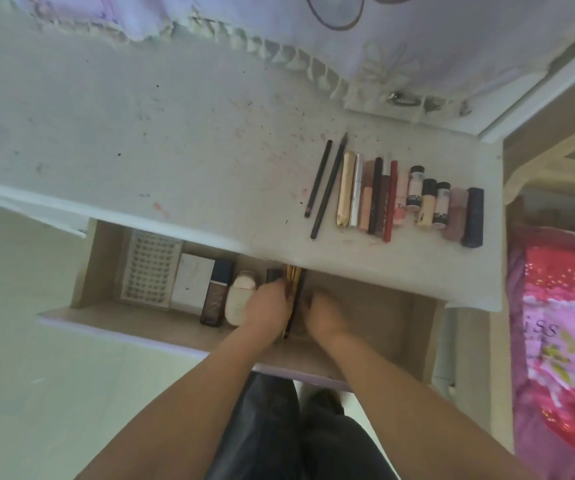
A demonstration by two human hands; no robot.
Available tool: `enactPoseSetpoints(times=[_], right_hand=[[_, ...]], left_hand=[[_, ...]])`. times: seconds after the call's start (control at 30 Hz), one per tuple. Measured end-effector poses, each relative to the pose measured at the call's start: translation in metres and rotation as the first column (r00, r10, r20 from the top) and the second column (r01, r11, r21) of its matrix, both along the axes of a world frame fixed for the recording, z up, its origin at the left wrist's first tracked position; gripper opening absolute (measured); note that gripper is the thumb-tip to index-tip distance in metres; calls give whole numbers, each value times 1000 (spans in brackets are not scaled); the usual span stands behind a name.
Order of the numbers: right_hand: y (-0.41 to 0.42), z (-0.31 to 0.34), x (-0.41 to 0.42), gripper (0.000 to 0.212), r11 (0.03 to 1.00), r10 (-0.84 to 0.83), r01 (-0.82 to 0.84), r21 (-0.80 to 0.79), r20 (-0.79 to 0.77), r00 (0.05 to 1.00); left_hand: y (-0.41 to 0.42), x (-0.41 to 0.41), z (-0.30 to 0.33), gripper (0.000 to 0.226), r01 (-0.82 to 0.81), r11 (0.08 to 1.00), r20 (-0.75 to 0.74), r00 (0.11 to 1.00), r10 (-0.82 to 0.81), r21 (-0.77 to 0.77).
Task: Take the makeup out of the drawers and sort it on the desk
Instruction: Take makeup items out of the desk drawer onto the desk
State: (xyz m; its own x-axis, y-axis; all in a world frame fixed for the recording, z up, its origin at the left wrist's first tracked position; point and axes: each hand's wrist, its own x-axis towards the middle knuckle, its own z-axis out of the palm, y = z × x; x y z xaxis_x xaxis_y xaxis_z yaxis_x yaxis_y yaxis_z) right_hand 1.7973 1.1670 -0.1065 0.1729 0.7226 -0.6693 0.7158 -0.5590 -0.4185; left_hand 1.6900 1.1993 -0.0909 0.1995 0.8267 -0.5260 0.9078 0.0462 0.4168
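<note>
Bundle of slim brushes [293, 289] in open drawer [383, 317], gripped by left hand [268, 304]; tips hidden under desk [140, 133] edge. Right hand [320, 311] just beside, fingers blurred, grip unreadable. Bottles [230, 296] left of fingers. Sorted makeup row [397, 195] beyond.

This place looks like a bedroom in a home. A white desk [175, 133] with stains and small marks stands beside a bed, and the bed carries a pink and red blanket [563, 341] with printed patterns. A pale cloth with a frilled edge [279, 53] lies on the back of the desk. The open drawer [365, 306] holds personal cosmetics, and a row of makeup items [400, 199] lies on the desk.
</note>
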Motion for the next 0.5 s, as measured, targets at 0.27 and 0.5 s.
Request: enactPoseSetpoints(times=[0.27,0.5], right_hand=[[1,-9,-2,16,999,-43,42,12,79,996],[4,-8,-9,21,998,-47,44,38,86,995]], left_hand=[[7,19,-13,17,160,987,-299,943,-143,32],[9,18,-12,18,223,973,-333,924,-190,65]])
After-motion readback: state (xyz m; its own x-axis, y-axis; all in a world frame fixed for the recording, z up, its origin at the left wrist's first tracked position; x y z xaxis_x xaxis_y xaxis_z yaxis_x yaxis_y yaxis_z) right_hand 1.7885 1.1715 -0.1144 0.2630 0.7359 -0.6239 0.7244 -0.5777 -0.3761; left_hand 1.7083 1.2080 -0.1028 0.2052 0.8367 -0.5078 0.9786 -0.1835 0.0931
